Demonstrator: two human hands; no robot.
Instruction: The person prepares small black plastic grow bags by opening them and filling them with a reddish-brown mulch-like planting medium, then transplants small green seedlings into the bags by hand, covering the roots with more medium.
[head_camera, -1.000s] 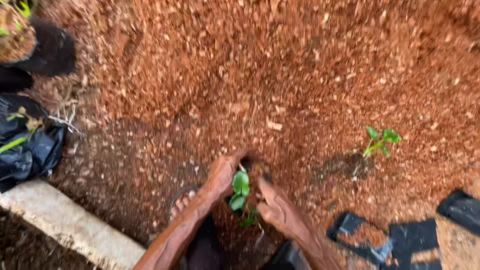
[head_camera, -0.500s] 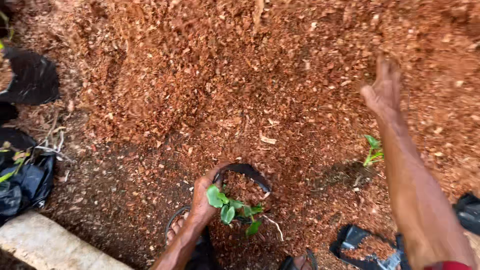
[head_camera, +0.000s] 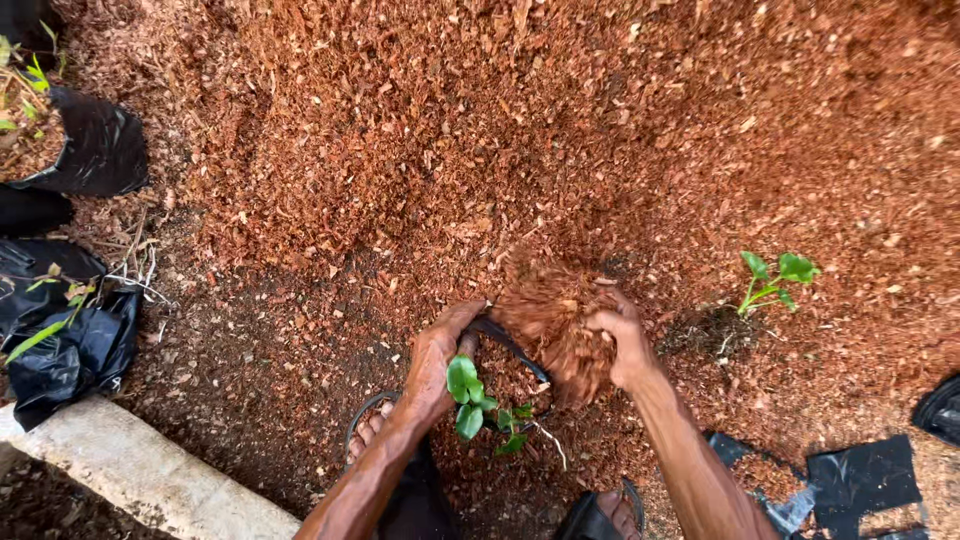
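Left hand (head_camera: 435, 355) grips the near rim of a black bag (head_camera: 510, 345), fingers closed on the edge, holding its mouth open. A seedling (head_camera: 470, 395) with green leaves stands in the bag, just right of that hand. Right hand (head_camera: 620, 345) is cupped around a clump of husk (head_camera: 555, 320), pressed against it above the bag's far rim; some of the clump is blurred. The bag sits at the foot of a large reddish husk pile (head_camera: 520, 120). A second seedling (head_camera: 770, 280) stands in the ground well right of the hands. Filled black bags (head_camera: 85, 150) lie at far left beside a concrete kerb (head_camera: 130, 470). Empty flat bags (head_camera: 860, 480) lie at lower right. Sandalled feet (head_camera: 365, 430) show below the hands.
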